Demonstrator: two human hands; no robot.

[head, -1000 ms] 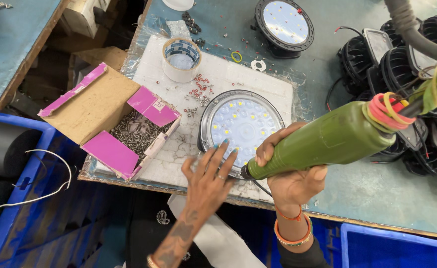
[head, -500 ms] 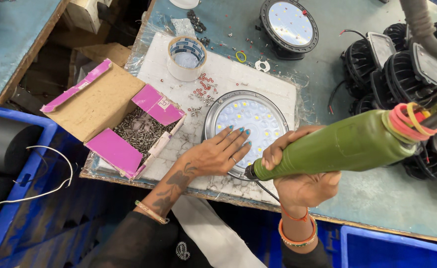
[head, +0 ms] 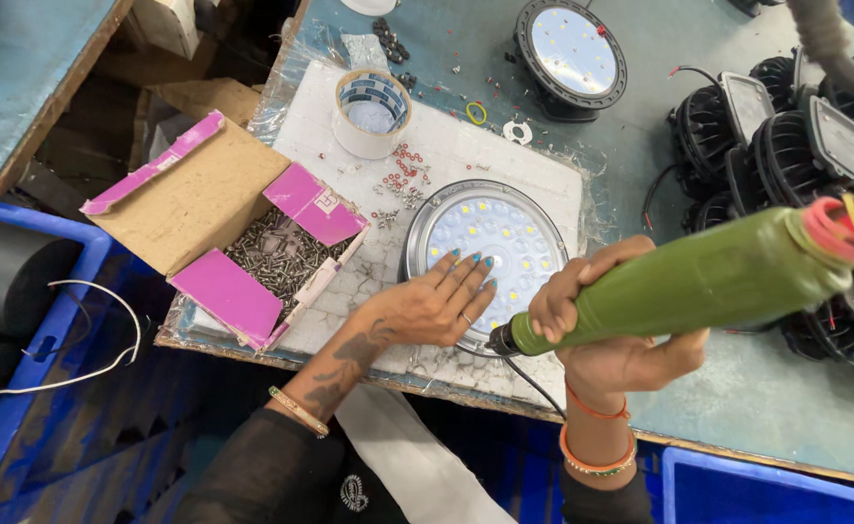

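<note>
- The round LED lamp (head: pixel 485 254), metal-rimmed with a white dotted face, lies on a cracked white foam mat (head: pixel 349 204), just under both hands.
- The left hand (head: pixel 437 303) lies flat, fingers spread, on the lamp's near edge.
- The right hand (head: pixel 607 330) is wrapped tight round a smooth green electric screwdriver (head: pixel 679 283), its tip at the rim.
- Left of the left hand, a pink cardboard box (head: pixel 223 228) holds steel screws.

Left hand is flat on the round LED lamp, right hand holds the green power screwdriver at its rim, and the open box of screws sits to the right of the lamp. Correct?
Not quite. In the head view the box of screws sits left of the round LED lamp, not right. The rest holds: left hand flat on the lamp, right hand gripping the green power screwdriver at the rim.
</note>
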